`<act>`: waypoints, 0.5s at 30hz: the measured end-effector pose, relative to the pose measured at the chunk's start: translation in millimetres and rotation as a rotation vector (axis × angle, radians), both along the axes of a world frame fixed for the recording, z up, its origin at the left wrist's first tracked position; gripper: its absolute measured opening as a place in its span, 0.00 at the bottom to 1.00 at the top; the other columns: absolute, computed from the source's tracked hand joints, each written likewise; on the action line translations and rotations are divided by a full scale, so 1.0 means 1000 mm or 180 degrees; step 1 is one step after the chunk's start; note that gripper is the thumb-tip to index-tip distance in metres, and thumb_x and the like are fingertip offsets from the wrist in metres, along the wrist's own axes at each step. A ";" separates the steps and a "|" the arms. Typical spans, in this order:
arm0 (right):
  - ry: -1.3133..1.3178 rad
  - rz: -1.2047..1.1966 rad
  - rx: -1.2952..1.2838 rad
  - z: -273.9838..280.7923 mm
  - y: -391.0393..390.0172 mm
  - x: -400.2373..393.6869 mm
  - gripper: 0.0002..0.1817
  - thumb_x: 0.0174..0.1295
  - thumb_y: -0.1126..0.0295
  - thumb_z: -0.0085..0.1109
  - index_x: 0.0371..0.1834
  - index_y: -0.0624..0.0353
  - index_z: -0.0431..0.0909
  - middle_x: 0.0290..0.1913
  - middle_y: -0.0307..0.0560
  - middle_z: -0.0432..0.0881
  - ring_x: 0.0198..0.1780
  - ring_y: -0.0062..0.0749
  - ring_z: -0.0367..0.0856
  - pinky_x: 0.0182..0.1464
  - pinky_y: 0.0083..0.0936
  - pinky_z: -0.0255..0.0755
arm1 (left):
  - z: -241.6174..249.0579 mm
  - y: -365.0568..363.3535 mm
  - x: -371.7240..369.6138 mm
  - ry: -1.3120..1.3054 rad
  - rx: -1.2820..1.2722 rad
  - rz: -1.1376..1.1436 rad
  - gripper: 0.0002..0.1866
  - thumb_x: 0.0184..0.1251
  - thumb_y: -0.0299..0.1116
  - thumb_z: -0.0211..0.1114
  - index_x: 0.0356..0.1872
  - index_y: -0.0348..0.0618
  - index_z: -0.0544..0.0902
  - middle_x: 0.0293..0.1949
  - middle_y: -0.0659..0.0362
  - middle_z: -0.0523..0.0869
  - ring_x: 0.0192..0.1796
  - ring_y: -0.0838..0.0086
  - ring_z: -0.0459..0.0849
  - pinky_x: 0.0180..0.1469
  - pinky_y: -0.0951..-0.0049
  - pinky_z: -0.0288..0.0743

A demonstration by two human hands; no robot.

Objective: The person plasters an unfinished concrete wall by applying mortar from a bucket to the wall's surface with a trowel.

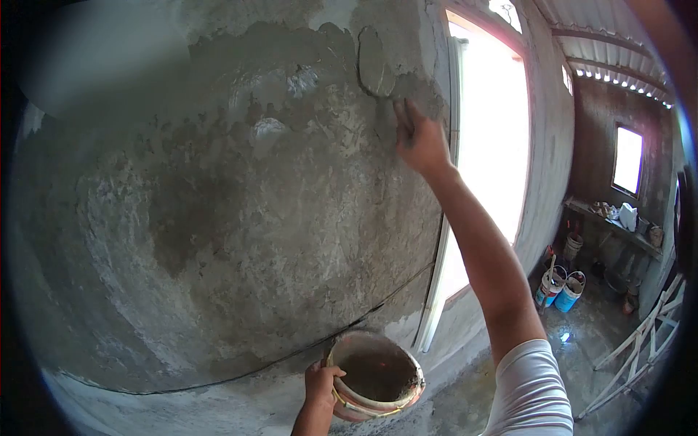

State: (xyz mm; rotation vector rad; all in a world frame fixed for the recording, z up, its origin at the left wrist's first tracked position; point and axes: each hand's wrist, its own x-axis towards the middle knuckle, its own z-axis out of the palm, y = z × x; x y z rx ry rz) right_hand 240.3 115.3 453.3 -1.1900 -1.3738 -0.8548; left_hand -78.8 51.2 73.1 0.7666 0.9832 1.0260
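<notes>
Wall (254, 218) ahead of you: rough grey plaster, damp-looking dark patches, black cable (291, 356) across its lower part. Your left hand (320, 381) has its fingers clamped on the rim of a plastic bucket (374, 342), low against the wall, grey mix (374, 378) inside. Upper right of the wall, lying flat: looks like a mortar-coated trowel (376, 64), your right hand's (424, 142) fingers curled at its lower end. Next, bright window opening (491, 145). Far right: blue-and-white pails (569, 294), print too small to read, on wet floor; cluttered shelf (625, 234) behind, corrugated roof (603, 43) overhead.
</notes>
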 end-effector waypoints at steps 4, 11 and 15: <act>-0.0002 0.0086 -0.0385 -0.048 -0.004 0.000 0.34 0.59 0.72 0.61 0.70 0.70 0.69 0.40 0.72 0.85 0.41 0.64 0.86 0.44 0.46 0.80 | -0.002 -0.008 -0.002 0.0123 -0.0003 0.0131 0.22 0.40 0.16 0.65 0.44 0.30 0.85 0.41 0.52 0.87 0.43 0.59 0.85 0.49 0.64 0.77; 0.0180 0.0715 -0.0244 -0.077 -0.038 0.011 0.28 0.63 0.74 0.59 0.67 0.74 0.72 0.32 0.65 0.83 0.28 0.48 0.84 0.36 0.32 0.77 | -0.027 -0.008 -0.003 -0.0022 0.0024 0.0194 0.16 0.40 0.14 0.63 0.37 0.29 0.84 0.36 0.52 0.88 0.37 0.62 0.86 0.44 0.67 0.78; 0.0065 0.0607 0.0894 0.009 0.006 0.021 0.27 0.63 0.70 0.60 0.65 0.73 0.74 0.27 0.64 0.80 0.26 0.47 0.82 0.35 0.36 0.75 | -0.021 -0.015 -0.003 0.0048 0.0140 0.0280 0.15 0.40 0.15 0.63 0.35 0.29 0.84 0.36 0.52 0.88 0.37 0.63 0.86 0.45 0.67 0.79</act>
